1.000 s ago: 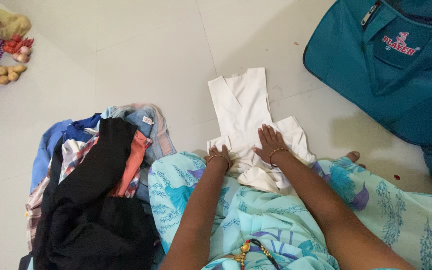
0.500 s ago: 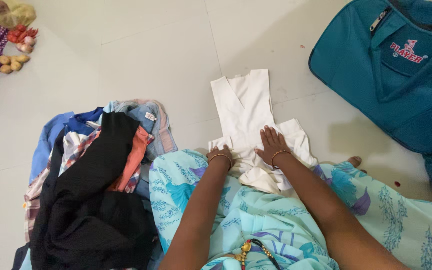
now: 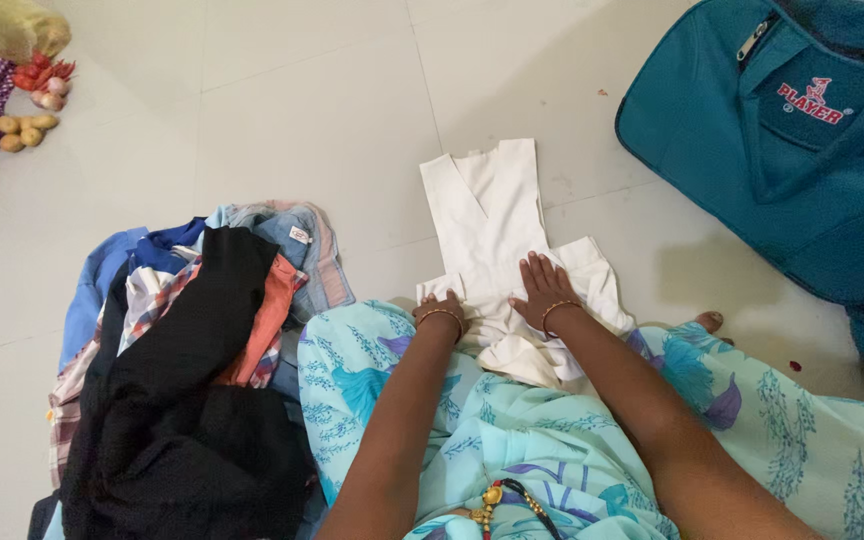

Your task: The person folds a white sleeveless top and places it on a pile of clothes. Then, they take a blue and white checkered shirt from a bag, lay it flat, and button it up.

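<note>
White cotton sleeveless garment (image 3: 487, 215) lies flat on the pale tiled floor (image 3: 302, 120); my right hand (image 3: 544, 285) presses it, fingers spread, my left hand (image 3: 440, 305) curled at its edge. Uneven pressure could bunch the cloth.

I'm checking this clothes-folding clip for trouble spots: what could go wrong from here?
The white garment lies on the bare floor, which shows small red specks, so it may pick up dirt. Its lower edge is bunched near the right hand and left hand, so creases might get pressed in. The clothes pile sits close and could slump over.
</note>
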